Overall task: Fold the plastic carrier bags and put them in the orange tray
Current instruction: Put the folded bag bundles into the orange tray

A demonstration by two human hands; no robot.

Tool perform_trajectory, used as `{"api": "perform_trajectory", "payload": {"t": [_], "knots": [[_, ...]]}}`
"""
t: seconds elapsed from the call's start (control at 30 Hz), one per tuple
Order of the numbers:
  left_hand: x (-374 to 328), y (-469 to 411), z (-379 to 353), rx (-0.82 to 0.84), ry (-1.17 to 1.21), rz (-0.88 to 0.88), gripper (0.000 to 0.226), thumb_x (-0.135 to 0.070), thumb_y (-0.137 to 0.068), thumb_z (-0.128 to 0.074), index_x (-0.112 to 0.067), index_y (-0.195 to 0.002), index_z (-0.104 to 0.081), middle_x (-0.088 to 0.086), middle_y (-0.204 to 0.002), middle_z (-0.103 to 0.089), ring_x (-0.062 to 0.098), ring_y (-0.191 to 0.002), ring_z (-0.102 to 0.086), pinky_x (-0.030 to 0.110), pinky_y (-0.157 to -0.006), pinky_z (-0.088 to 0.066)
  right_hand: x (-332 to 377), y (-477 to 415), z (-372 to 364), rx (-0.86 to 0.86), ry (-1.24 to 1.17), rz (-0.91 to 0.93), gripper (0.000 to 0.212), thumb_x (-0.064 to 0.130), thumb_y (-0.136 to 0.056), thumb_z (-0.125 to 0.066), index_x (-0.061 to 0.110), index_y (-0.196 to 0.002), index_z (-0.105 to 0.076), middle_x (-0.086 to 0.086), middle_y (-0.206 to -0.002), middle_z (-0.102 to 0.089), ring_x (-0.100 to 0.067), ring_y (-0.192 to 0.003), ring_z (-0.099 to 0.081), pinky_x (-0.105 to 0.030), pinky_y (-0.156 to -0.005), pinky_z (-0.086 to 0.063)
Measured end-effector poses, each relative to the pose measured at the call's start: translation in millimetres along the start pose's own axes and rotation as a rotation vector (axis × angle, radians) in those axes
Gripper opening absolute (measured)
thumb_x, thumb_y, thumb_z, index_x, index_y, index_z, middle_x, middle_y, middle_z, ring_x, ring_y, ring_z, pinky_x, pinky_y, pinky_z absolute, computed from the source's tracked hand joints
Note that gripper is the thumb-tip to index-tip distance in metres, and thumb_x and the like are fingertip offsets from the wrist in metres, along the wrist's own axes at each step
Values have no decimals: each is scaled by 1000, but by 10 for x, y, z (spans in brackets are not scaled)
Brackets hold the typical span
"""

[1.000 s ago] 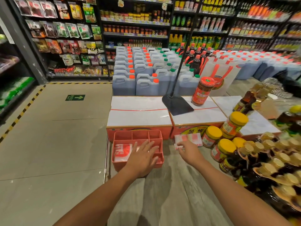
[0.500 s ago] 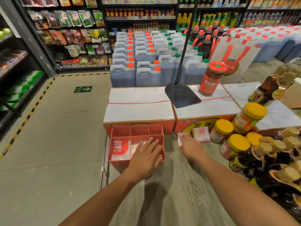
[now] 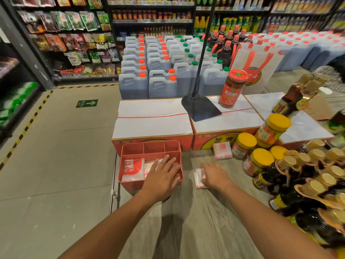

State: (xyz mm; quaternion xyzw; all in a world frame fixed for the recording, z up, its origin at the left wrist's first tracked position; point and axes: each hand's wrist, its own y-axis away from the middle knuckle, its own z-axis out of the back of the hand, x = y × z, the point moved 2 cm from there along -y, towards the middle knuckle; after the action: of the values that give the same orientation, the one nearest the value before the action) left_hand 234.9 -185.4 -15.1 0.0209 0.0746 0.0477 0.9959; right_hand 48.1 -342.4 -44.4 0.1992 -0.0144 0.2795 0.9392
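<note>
Altogether four folded carrier bags (image 3: 133,169) show, white with red print. Two lie in the front compartment of the one orange tray (image 3: 150,142). The third bag (image 3: 199,178) lies on the table (image 3: 196,214) under the flat, relaxed right hand (image 3: 214,177). The fourth bag (image 3: 222,150) sits beside the yellow-lidded jars (image 3: 246,145). The left hand (image 3: 161,177), fingers straight and holding nothing, rests over the tray's right side

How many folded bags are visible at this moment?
4 bags. Two lie in the tray: one at its left, one partly under the left hand. One lies on the table at the right hand, one beside the jars. More may be hidden under the hands.
</note>
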Motion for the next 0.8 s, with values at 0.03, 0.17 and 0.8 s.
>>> {"api": "perform_trajectory", "payload": {"t": [0.03,0.17,0.8], "knots": [[-5,5,11,3,4,-2,57,-57,-108,-18,-33,-159,-28,-6,-172,-9,18,-158,9,49,-126,7,1,6,10,-1,38,1,58,28,-88,-65,26,-143,-48,-3,-144,-52,-28,-132,-46,-42,-105,-43],[-11,22,43,3,36,-13,57,-56,-108,-20,-33,-159,-29,-6,-171,-12,18,-158,6,47,-127,4,13,25,28,66,53,-6,54,29,-80,-73,28,-132,-57,-2,-131,-57,-25,-122,-53,-38,-96,-47],[-179,-2,263,-210,215,-75,45,-33,-102,-50,-29,-147,-49,-6,-155,-43,15,-144,-33,39,-118,-35,-10,207,115,228,-399,-49,31,16,-93,-59,15,-122,-46,-6,-107,-59,-20,-95,-59,-35,-75,-50]]}}
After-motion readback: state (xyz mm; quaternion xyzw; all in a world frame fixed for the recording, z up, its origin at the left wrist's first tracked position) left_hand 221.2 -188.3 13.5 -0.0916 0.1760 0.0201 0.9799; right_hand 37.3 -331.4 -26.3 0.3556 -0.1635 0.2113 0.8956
